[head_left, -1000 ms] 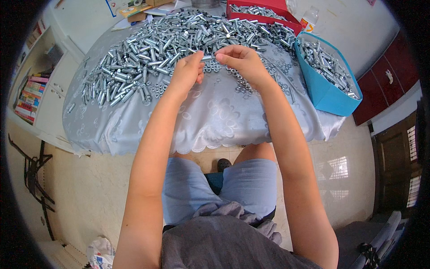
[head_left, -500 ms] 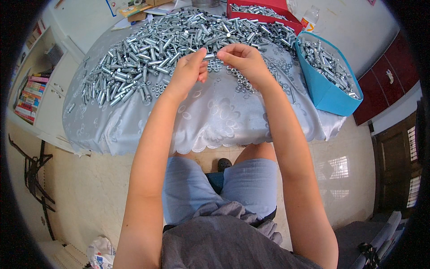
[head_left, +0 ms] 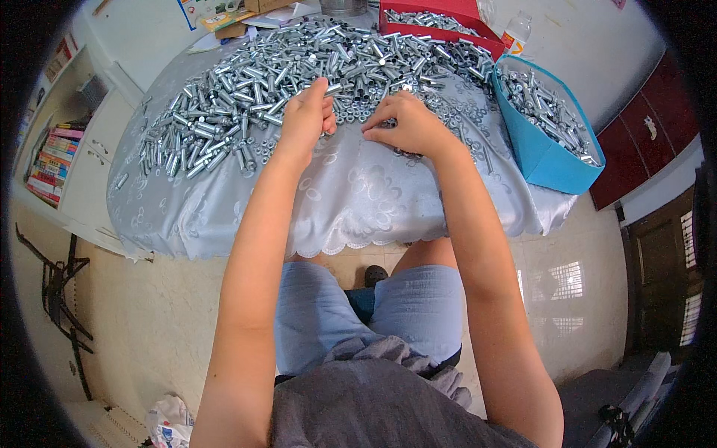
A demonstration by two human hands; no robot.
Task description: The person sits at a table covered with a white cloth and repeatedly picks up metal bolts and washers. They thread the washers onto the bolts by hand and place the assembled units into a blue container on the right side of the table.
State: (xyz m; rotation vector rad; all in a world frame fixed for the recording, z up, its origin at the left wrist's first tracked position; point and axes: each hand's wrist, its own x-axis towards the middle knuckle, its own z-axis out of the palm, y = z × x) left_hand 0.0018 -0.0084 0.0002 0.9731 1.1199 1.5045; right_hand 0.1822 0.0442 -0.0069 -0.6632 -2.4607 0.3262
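My left hand [head_left: 305, 119] is closed, thumb up, over the near edge of the pile. A short shiny metal sleeve [head_left: 333, 89] shows by its thumb tip, hard to part from the metal behind. My right hand [head_left: 407, 125] is lower and to the right, above the small metal nuts [head_left: 351, 113]. Its thumb and forefinger are nearly together in a pinch; anything between them is too small to make out. Behind both hands spreads a large heap of metal sleeves and bolts [head_left: 261, 78].
A patterned silvery cloth [head_left: 343, 213] covers the table. At the right edge stands a blue bin [head_left: 549, 160] of metal bolts. Farther back are a red box [head_left: 441, 33] with more metal parts and a clear plastic bottle [head_left: 517, 33]. Shelves with books [head_left: 54, 160] stand left.
My hands, which met at a metal sleeve, are now apart. The right hand has dropped toward me, over the nuts. My left hand has shifted slightly left.
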